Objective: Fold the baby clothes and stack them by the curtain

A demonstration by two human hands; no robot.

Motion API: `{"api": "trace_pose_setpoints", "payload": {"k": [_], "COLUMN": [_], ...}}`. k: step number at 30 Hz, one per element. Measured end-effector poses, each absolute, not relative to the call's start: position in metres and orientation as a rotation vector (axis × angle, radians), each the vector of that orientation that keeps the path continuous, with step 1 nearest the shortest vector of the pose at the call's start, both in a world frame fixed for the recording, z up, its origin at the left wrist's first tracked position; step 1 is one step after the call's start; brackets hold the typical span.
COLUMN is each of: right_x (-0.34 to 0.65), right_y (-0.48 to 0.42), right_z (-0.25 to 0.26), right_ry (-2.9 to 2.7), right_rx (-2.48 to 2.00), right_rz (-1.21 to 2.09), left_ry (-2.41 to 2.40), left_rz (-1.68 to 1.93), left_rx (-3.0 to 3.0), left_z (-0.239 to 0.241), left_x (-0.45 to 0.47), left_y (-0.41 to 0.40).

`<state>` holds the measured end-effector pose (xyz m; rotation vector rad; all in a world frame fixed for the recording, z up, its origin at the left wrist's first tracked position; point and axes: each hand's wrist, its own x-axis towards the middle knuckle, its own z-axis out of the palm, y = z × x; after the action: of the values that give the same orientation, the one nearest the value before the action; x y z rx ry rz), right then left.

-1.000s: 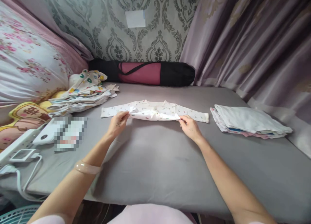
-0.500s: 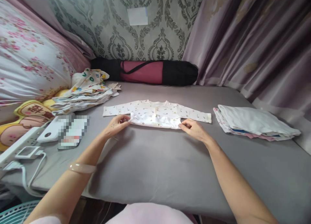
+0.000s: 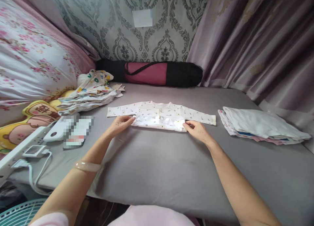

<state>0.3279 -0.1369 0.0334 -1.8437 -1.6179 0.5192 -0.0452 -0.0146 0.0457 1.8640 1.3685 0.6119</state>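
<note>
A small white long-sleeved baby top (image 3: 159,112) with a scattered print lies on the grey sheet, its sleeves spread to both sides and its lower part folded up toward the collar. At the left end of the fold, my left hand (image 3: 122,124) pinches the cloth between thumb and fingers. My right hand (image 3: 196,129) grips the opposite corner of the fold in the same way. Both hands rest low, close to the sheet, and the collar points away from me.
Folded clothes (image 3: 263,125) are stacked at the right. At the left lie a loose clothes pile (image 3: 94,93), a yellow cartoon cushion (image 3: 31,121), a phone (image 3: 78,132), a white power strip (image 3: 24,147) and cables. A black and red roll bag (image 3: 147,73) lies along the wall.
The view has shifted slightly, moving everything a little to the right. Both hands still hold the fold's corners, and its front edge looks a bit flatter.
</note>
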Motion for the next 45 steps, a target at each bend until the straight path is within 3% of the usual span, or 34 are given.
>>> {"api": "trace_pose_setpoints", "payload": {"k": [7, 10, 14, 16, 22, 27, 41, 45], "right_x": [0.32, 0.33, 0.346, 0.35, 0.342, 0.331, 0.306, 0.311], "right_y": [-0.13, -0.144, -0.167, -0.172, -0.161, -0.158, -0.167, -0.166], "right_z": [0.032, 0.049, 0.075, 0.081, 0.069, 0.056, 0.066, 0.074], "right_ry": [-1.506, -1.526, -1.784, -1.846, -1.686, -1.634, -1.752, -1.826], "right_rx": [-1.782, -1.587, -1.392, -1.445, -1.681, -2.137, -2.262, -2.307], "right_rz": [0.538, 0.798, 1.302, 1.377, 1.071, 0.704, 0.98, 0.883], "left_ry": [1.361, 1.113, 0.816, 0.858, 1.313, 1.618, 1.534, 1.628], "left_rz": [0.761, 0.804, 0.47, 0.407, 0.521, 0.403, 0.302, 0.337], "left_rx": [1.764, 1.758, 1.786, 1.804, 1.786, 2.003, 1.799, 1.965], "left_z": [0.044, 0.057, 0.069, 0.068, 0.05, 0.042, 0.044, 0.045], "left_x": [-0.026, -0.04, -0.079, -0.095, -0.09, -0.056, -0.054, -0.065], "left_y": [-0.01, -0.023, -0.044, -0.05, -0.053, -0.054, -0.059, -0.064]}}
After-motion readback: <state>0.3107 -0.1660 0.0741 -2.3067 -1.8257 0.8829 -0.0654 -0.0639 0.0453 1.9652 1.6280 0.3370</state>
